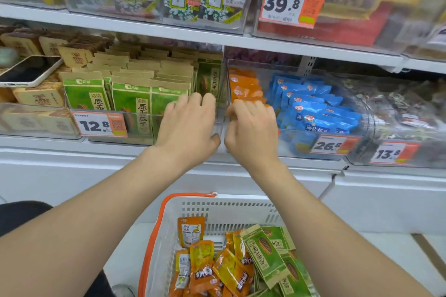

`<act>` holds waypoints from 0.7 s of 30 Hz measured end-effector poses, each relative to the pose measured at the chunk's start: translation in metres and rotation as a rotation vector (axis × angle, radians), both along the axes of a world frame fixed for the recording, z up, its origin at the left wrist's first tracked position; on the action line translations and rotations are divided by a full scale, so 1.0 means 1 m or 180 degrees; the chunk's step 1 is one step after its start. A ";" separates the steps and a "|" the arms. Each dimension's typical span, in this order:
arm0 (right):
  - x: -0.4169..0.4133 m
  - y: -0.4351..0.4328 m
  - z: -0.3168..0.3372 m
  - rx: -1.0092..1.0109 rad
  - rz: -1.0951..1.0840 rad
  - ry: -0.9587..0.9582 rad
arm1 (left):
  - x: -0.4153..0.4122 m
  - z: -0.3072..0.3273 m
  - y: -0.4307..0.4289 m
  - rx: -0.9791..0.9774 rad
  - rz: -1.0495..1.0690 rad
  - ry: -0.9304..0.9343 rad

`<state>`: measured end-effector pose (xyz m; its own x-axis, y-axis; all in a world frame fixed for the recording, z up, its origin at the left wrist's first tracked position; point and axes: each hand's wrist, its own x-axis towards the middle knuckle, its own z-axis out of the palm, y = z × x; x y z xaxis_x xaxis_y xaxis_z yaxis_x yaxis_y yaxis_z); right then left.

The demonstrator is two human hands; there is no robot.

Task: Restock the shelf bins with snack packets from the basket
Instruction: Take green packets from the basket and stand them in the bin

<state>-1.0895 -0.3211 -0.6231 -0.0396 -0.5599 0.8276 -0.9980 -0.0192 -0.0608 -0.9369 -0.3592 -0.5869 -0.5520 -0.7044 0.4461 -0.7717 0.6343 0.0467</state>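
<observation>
Snack packets (217, 270): loose heap of orange, yellow and green ones in the basket (229, 212) on the floor below the shelf.
Orange packets (243, 87): standing in a row in the clear bin (287, 144), just left of the blue packets (318, 113); front of the row under the right hand.
Right hand (251, 128): fingers (255, 108) curled close together over the front orange packets, seemingly gripping them; tips hidden.
Left hand (190, 125): fingers bent over the tops of the green packets (130, 103) next to the divider; cannot tell whether clamped on anything.
Risk, toppling: front packets likely to flop forward over the low bin wall if let go before being pressed back against the row.
Risk, mixing: both hands working right at the divider, so an orange packet could slide into the green side.
Risk, crushing: hard squeezing could crease the soft pouches.
Pointing, in the bin: long axis upright, top seams up, printed faces toward the aisle, row running front to back.
Pointing, in the basket: mostly flat or leaning, long axes in every direction; will need turning upright before going in.
</observation>
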 end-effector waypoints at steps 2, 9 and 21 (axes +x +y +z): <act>-0.013 0.026 -0.028 0.0102 0.0065 -0.0066 | -0.006 -0.012 0.012 0.0551 -0.0153 -0.0248; -0.048 0.090 -0.118 0.2887 -0.0083 -0.0226 | -0.041 -0.073 0.050 0.1227 -0.0941 -0.1697; -0.071 0.156 -0.229 0.5512 -0.0352 -0.0497 | -0.070 -0.108 0.071 0.1826 -0.1418 -0.3149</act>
<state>-1.1607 -0.1653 -0.8520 -0.1499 -0.7083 -0.6898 -0.9732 0.2287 -0.0233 -1.0069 -0.2881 -0.6944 -0.7194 -0.3241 -0.6144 -0.3543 0.9320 -0.0768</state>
